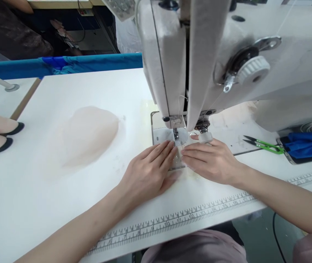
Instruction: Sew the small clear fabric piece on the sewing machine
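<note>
My left hand (149,170) lies flat on the sewing machine's bed, with its fingers stretched out together towards the presser foot (176,134). My right hand (212,160) rests just right of the needle plate (160,136), fingers extended and pointing left. A white band (205,137) shows at its index finger. The fingertips of both hands are close together in front of the foot. Something thin and see-through seems to lie between them, but I cannot make out its edges. A sheer, pale pink patch of fabric (92,135) spreads over the table left of the machine.
The white sewing machine (169,65) stands over the table. Green-handled thread snips (265,144) and a blue cloth (309,144) in a dark tray lie at right. A printed ruler (172,223) runs along the front edge. Two pale pieces with black ends (2,144) are at left.
</note>
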Tool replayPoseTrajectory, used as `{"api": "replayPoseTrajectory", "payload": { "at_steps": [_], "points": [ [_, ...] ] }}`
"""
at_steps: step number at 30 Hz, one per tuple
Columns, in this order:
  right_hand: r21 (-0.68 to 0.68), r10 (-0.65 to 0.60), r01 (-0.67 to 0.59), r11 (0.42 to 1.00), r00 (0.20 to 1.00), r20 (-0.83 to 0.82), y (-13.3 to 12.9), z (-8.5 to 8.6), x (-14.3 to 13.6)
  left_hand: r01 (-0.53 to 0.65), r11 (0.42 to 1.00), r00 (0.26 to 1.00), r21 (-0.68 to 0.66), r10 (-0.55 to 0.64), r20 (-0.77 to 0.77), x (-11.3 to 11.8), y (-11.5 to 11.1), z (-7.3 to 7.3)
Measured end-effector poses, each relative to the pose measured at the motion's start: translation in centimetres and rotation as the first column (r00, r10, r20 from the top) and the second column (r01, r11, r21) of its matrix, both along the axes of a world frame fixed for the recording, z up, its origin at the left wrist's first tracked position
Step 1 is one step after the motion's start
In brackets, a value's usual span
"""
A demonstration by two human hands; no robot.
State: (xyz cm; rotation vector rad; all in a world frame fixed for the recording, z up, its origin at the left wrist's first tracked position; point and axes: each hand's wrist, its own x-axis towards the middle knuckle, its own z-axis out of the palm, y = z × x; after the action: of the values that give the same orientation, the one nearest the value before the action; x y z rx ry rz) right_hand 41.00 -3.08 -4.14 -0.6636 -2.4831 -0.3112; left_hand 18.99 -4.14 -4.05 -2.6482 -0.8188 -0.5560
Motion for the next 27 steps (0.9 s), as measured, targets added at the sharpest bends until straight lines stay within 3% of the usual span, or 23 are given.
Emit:
{"api": "replayPoseTrajectory", "payload": {
  "at_steps": [5, 27],
  "points": [
    [0.001, 0.010, -0.010, 1.000, 1.000, 0.005, 0.06, -0.14, 0.01, 0.004, 1.000, 0.998, 0.031, -0.001, -0.070, -0.29, -0.10, -0.06],
    [0.004, -0.037, 0.037, 0.999, 0.999, 0.009, 0.73, -0.65, -0.01, -0.018, 0.999, 1.000, 0.041, 0.019, -0.010, -0.07, 0.68, -0.20]
  ]
}}
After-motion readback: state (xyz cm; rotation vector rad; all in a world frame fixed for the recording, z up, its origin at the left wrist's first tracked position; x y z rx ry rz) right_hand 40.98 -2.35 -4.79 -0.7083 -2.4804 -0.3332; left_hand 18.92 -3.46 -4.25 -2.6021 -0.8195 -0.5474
